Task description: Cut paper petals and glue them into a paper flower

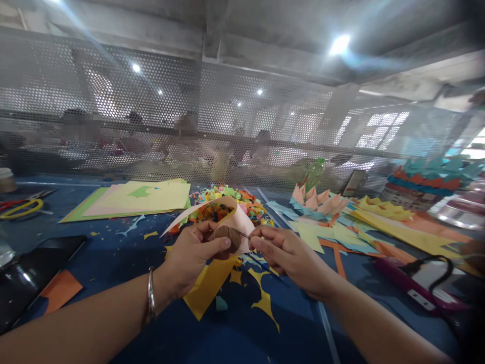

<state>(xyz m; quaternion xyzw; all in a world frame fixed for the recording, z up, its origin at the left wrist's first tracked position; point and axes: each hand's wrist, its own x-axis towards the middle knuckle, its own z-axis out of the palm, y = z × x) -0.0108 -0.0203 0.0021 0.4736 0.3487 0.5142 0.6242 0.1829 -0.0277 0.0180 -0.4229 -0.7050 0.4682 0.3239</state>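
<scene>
Between the thumb and fingers of my left hand (193,255) is a small brown rounded piece (230,236); its exact kind does not show. A curled pale peach paper strip (242,218) loops up directly behind it. My right hand (284,255) pinches a thin dark metal tool (244,234) whose tip reaches the brown piece. Below the hands lie a yellow paper piece (206,290) and a cut yellow offcut (265,298). Behind them rises a heap of colourful paper scraps (255,205).
Coloured paper sheets (151,199) are stacked at back left, near yellow-handled scissors (22,208). A black flat object (41,268) lies at left. Folded paper shapes (318,202) and a purple power strip (417,285) occupy the right. A perforated metal screen (227,121) stands behind the table.
</scene>
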